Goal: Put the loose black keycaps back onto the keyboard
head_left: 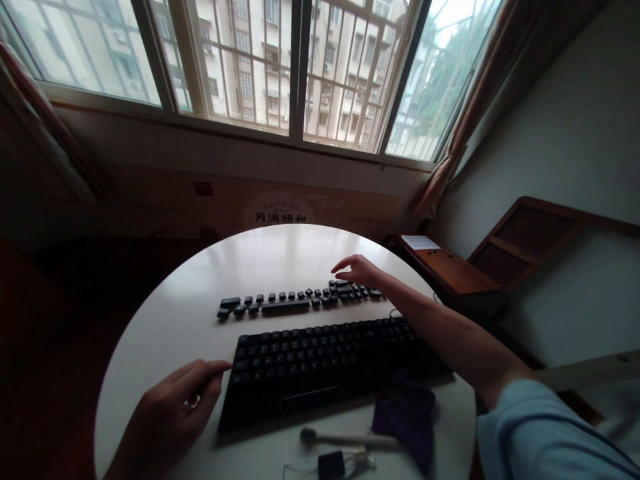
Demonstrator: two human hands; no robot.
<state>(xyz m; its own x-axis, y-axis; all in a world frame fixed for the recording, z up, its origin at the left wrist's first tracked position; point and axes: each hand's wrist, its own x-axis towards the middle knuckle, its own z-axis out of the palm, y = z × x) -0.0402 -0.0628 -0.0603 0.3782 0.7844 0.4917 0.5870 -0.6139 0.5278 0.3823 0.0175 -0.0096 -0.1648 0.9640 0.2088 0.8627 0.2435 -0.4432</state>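
Note:
A black keyboard (310, 357) lies across the round white table, its upper rows of keys in place and its front part bare of keycaps. Behind it, loose black keycaps (285, 307) are laid out in rows, a long space bar among them. My left hand (175, 407) rests at the keyboard's left end, index finger stretched to its edge, the other fingers loosely curled with nothing visible in them. Over the right part of the keycaps hovers my right hand (359, 270), thumb and index finger apart, holding nothing that I can see.
In front of the keyboard lie a purple cloth (405, 413), a small brush with a pale handle (350, 439) and a small black square piece (331, 465) beside a wire tool. A wooden chair (450, 270) with a white paper (420, 243) stands beyond the table's right edge.

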